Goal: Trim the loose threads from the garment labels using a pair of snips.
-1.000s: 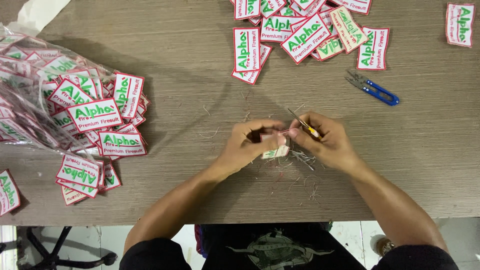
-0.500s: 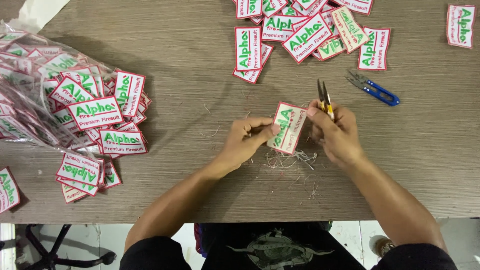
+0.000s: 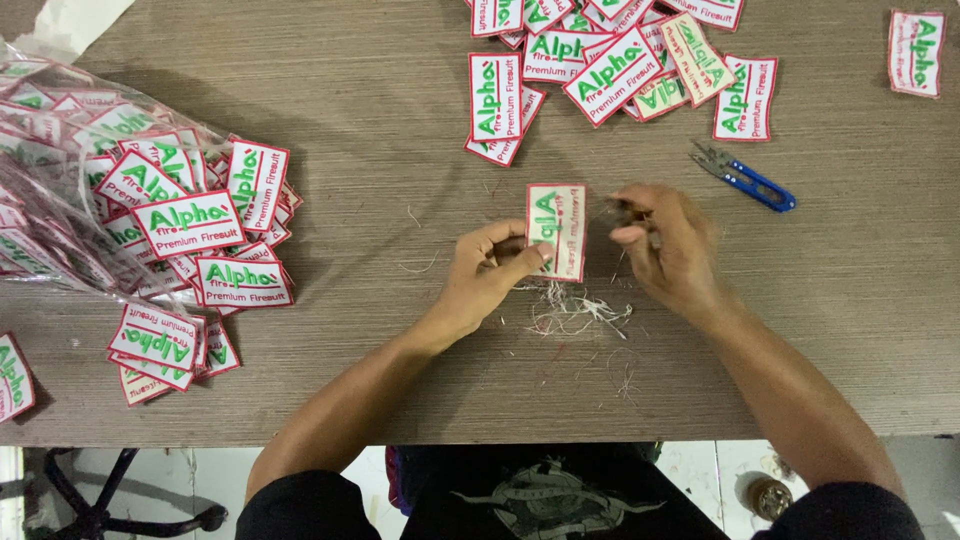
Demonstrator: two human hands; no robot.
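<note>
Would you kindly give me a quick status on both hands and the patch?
Left hand pinching white patch at its lower edge. Right hand beside it, blurred, grip unclear. Loose thread clippings below; blue snips lie apart.

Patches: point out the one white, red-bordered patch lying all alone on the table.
The white rectangular patch with red border and green lettering at the far right top corner of the wooden table; the others sit in piles or in a hand.
</note>
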